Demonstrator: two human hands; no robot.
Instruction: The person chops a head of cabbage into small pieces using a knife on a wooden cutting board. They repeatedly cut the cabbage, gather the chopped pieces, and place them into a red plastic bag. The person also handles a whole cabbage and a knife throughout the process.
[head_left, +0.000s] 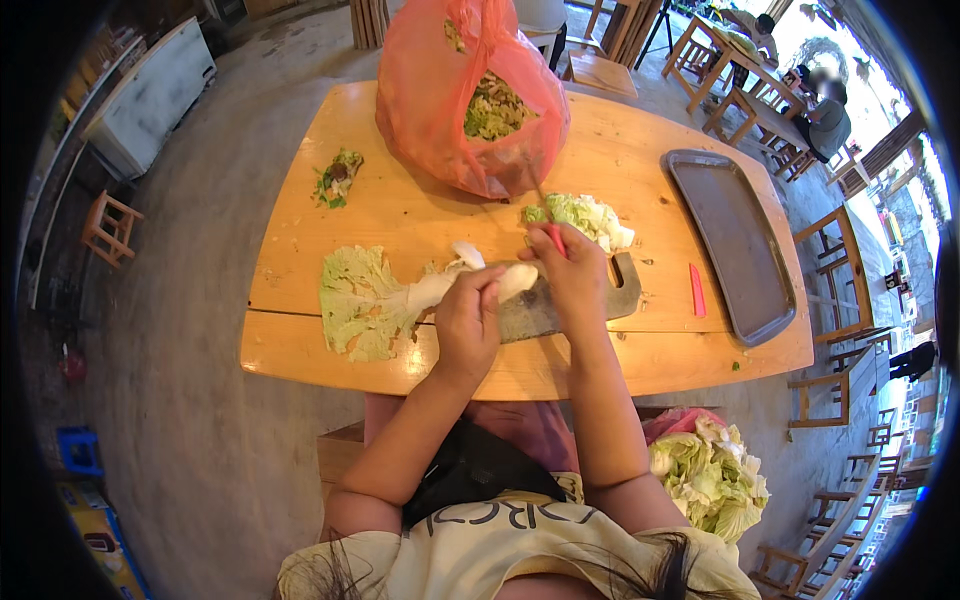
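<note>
My left hand (468, 319) grips the white stem of a napa cabbage leaf (367, 300), whose ragged pale green blade spreads out to the left. The stem's end pokes out past my fingers, over a worn cutting board (525, 311) with a hooked cutout at its right end. In my right hand (574, 277) is a knife (555, 236) with a red handle; its blurred thin blade points away from me. Chopped cabbage (589, 217) lies in a heap just beyond that hand. The board's middle is partly hidden behind my hands.
A large red plastic bag (472, 105) of chopped greens stands at the table's far side. A small pile of scraps (340, 178) lies left. On the right are a red sheath-like strip (697, 290) and a brown tray (731, 247). More cabbage leaves (709, 476) fill a bag beside me.
</note>
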